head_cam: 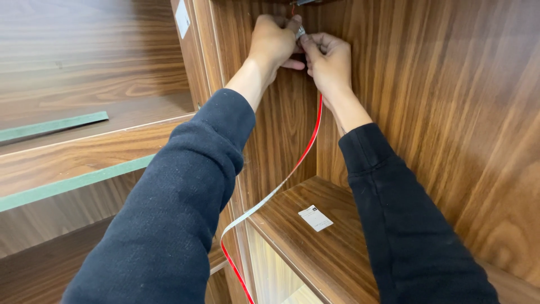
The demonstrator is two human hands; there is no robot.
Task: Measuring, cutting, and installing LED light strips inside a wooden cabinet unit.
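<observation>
Both hands are raised high into the back corner of a walnut-veneered cabinet compartment [427,112], working close together at the upper end of a thin red strip [311,141]. The left hand [274,42] is curled into a loose fist against the rear panel, its fingers [264,21] folded tight and its thumb pointing toward the other hand. The right hand [329,59] sits just beside it and touches it, fingers [320,39] bent inward and pressed together around a small silvery end piece [300,32] where the strip begins; exactly how the pinch is formed is hidden by the knuckles. From there the strip hangs down the corner between the two forearms, showing red on one face and white on the other, curves out over the front edge of the wooden shelf [315,247] and loops down out of view at the bottom. A small white paper label [315,218] lies flat on that shelf, well apart from the strip. Dark navy sleeves [180,214] cover both arms to the wrists. To the left, an adjoining section holds shelf boards with green edging [73,181], and another white sticker [183,18] sits on the upright divider.
</observation>
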